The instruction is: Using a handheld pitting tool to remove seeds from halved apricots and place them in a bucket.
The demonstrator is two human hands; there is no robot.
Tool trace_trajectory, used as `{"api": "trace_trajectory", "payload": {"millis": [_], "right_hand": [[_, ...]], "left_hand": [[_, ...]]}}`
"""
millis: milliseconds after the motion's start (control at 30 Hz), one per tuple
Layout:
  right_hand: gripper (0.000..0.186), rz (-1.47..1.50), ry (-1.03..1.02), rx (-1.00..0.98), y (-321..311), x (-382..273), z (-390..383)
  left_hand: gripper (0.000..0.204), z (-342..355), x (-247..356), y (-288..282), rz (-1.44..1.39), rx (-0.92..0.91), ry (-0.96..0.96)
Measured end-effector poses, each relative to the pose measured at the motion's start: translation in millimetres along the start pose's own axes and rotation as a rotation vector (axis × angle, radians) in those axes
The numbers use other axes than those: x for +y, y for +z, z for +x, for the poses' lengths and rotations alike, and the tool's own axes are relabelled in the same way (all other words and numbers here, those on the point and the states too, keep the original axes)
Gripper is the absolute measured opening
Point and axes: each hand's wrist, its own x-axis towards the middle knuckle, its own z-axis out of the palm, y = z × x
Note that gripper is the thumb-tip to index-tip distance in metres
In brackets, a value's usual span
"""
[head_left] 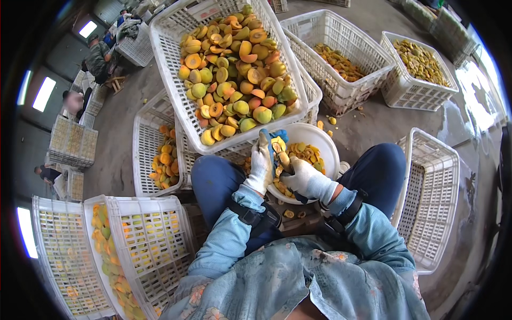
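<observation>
Nearest, a blue-grey floral garment (266,277) and two blue sleeves (221,242) lead up to a pair of gloved hands between dark-blue knees (381,168). The left hand (260,164), in a pale glove with blue on the fingers, is curled about a yellow fruit piece (279,145), its thumb raised along the near side. The right hand (308,178) is bent inward, its thumb side close against the same piece; how tightly it is closed, and whether it grips a tool, cannot be told. The fruit piece lies between the two hands, above a round white tub (335,154) that contains orange-yellow cut fruit (309,153). At lower left stand white crates (154,234) filled with yellow and green fruit; beside the right knee stands an open white crate (450,208). Beyond the tub, a large crate (160,48) of halved and whole-looking fruit tilts toward the wearer. Farther off, two crates hold yellow pieces (421,61), and at upper left a person in camouflage clothing (97,58) sits near stacked crates.
</observation>
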Motion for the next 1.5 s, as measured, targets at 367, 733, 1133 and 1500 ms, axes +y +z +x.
{"api": "trace_trajectory", "payload": {"millis": [367,733,1133,1500], "right_hand": [[0.008,0.247,-0.407,-0.074,4,19,-9],[0.028,0.321,-0.381,-0.104,19,24,-6],[0.023,0.753,0.016,-0.248,13,11,-12],[0.013,0.87,-0.35,0.041,44,20,-13]], "left_hand": [[0.075,2,9,-11,0.008,-0.176,-0.033],[0.067,5,9,-6,0.081,-0.168,-0.049],[0.065,6,6,-3,-0.111,-0.246,-0.144],[0.068,2,-6,0,-0.219,-0.311,-0.056]]}}
